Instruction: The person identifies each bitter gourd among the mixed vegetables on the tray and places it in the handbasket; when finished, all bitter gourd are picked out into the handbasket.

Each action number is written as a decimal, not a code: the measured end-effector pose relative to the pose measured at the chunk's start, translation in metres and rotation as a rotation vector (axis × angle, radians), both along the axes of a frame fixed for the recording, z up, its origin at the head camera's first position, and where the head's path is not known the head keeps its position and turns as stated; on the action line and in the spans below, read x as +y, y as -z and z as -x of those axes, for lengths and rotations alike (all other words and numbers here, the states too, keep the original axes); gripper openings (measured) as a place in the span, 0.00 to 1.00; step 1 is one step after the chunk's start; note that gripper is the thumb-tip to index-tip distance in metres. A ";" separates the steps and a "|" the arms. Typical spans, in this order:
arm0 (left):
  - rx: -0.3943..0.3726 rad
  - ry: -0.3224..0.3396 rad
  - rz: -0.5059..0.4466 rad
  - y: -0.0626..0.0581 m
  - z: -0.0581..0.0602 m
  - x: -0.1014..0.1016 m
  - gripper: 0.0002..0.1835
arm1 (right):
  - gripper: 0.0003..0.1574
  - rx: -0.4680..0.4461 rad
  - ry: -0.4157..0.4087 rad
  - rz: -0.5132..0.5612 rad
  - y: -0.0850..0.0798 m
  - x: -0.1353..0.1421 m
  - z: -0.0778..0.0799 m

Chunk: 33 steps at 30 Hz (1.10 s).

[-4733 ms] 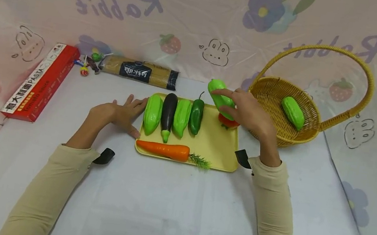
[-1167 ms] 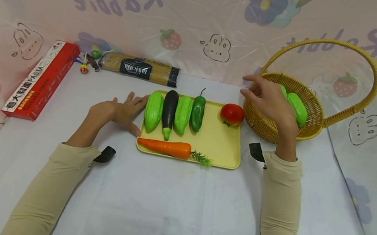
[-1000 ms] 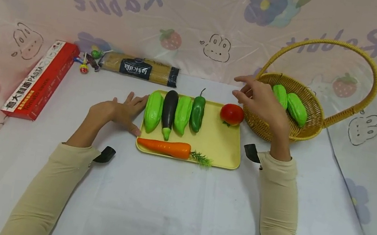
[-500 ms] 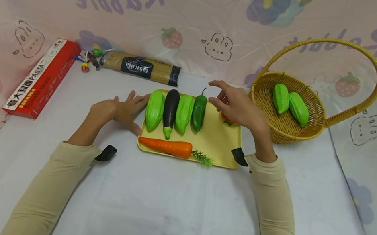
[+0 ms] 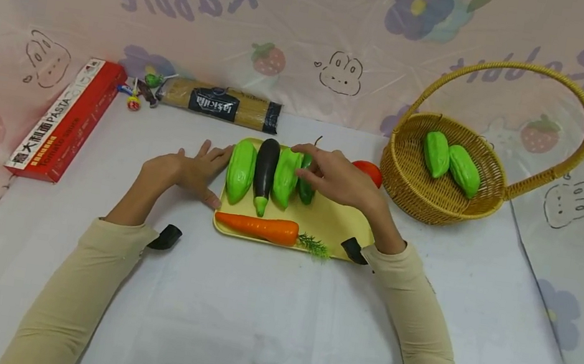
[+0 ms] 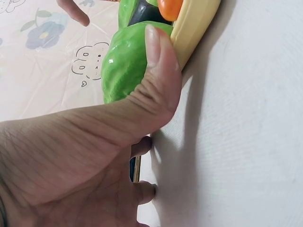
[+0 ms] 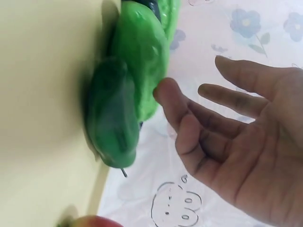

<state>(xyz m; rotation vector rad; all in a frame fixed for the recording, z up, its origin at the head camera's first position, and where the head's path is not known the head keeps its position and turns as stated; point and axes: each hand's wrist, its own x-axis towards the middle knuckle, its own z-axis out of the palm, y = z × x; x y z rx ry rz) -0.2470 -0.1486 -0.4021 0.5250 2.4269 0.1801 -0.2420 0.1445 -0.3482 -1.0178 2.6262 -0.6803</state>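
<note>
My left hand point(image 5: 188, 174) lies with spread fingers at the left end of the yellow tray point(image 5: 331, 222), its thumb against the rim. Over the tray, my right hand point(image 5: 340, 180) hovers with nothing in it, above a dark green pepper point(image 5: 305, 194) and a bumpy light green bitter melon point(image 5: 285, 180). In the right wrist view its fingers are apart from that pepper point(image 7: 112, 116). Further left lie an eggplant point(image 5: 265, 168) and another bitter melon point(image 5: 240, 173). A carrot point(image 5: 262, 228) runs along the front edge. The tomato point(image 5: 369, 171) is partly hidden behind my right hand.
Right of the tray stands a wicker basket point(image 5: 409, 196) with a tall handle, holding two bitter melons point(image 5: 463, 172). A red pasta box point(image 5: 65, 123), some lollipops point(image 5: 134, 103) and a spaghetti pack point(image 5: 218, 105) lie at the back left, near the patterned curtain point(image 5: 306, 14).
A bitter melon, earlier in my right hand, now lies in the basket beside the other. My right hand has since moved left, from the basket to above the pepper. The left hand stays put.
</note>
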 end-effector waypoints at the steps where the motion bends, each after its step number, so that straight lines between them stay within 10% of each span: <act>1: 0.000 -0.001 0.000 0.000 0.000 -0.001 0.70 | 0.29 -0.015 -0.005 -0.005 0.002 -0.002 0.000; 21: -0.003 0.003 0.004 0.001 0.000 -0.002 0.68 | 0.32 -0.065 -0.084 -0.113 0.030 -0.015 0.003; 33: -0.002 -0.006 0.013 -0.001 0.000 -0.001 0.68 | 0.24 -0.004 -0.054 -0.104 0.019 -0.011 0.002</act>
